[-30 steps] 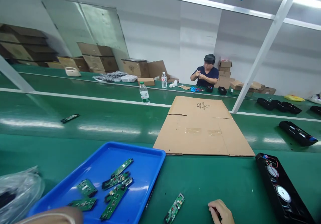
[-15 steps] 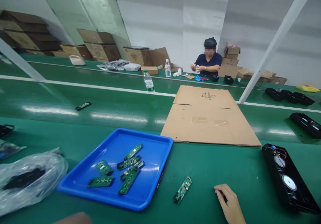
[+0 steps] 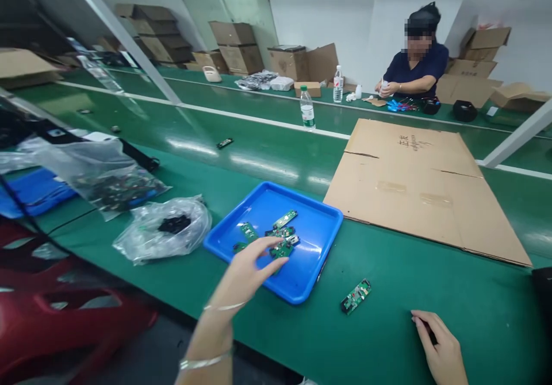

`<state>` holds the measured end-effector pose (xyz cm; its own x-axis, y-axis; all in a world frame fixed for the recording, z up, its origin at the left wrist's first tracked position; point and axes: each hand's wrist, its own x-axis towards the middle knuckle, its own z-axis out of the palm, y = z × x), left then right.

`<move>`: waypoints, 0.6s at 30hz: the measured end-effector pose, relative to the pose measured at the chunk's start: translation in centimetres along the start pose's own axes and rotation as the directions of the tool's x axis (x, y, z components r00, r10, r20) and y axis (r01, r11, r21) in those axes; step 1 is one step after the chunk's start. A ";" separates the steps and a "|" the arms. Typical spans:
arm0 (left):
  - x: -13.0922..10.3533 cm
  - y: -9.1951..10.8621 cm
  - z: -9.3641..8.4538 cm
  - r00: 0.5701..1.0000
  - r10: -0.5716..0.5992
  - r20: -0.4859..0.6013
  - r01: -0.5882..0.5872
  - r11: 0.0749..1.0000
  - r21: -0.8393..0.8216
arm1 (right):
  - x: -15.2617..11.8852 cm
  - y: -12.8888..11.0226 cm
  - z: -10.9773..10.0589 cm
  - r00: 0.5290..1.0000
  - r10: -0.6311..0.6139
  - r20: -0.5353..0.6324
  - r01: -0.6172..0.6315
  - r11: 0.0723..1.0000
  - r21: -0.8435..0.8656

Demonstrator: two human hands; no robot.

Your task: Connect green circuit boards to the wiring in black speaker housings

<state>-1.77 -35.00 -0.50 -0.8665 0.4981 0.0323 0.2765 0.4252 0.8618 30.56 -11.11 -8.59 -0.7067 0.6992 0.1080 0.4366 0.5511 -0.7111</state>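
My left hand [image 3: 254, 261] reaches over the blue tray [image 3: 317, 208], thumb and fingers apart around some green circuit boards [image 3: 282, 250]. The hand is open, and whether it touches a board I cannot tell. Several boards lie loosely piled in the tray, partly hidden behind that hand. To the right of the tray, a single circuit board [image 3: 356, 296] lies on the green table. My right hand [image 3: 440, 342] rests on the table further right, its fingers curled in toward the thumb, with nothing visible in them.
A flattened cardboard sheet [image 3: 414, 201] lies behind the tray. Clear plastic bags [image 3: 146, 238] are at the left, above a red chair [image 3: 64, 322]. A capped bottle [image 3: 307, 109] stands further back. Across the bench, a person [image 3: 416, 63] handles something white.
My left hand has come up from the bottom edge to over the tray. The view has swung left, bringing in the bags and chair. The right hand stays curled on the table.
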 end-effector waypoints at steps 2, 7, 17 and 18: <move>0.6 -1.0 1.0 1.000 -0.010 -0.010 0.011 0.992 0.125 | 0.1 0.0 -0.1 1.000 -0.028 -0.010 0.028 0.999 -0.025; 2.4 -3.2 2.1 0.994 -0.082 -0.067 0.089 0.990 0.111 | 0.3 -0.1 -0.1 0.999 -0.048 -0.026 0.047 0.997 -0.055; 3.7 -3.4 -0.5 0.948 -0.310 -0.070 0.272 0.906 -0.323 | 0.2 -0.2 -0.2 0.999 -0.037 -0.020 0.036 0.998 -0.057; 3.5 -3.0 -0.4 0.951 -0.306 -0.030 0.272 0.883 -0.382 | 0.2 -0.2 -0.2 0.999 -0.034 -0.021 0.033 0.998 -0.058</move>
<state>-5.80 -34.87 -2.73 -0.9215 0.3213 -0.2182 -0.1508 0.2220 0.9633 30.42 -10.98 -8.26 -0.7094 0.6894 0.1463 0.4449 0.5990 -0.6658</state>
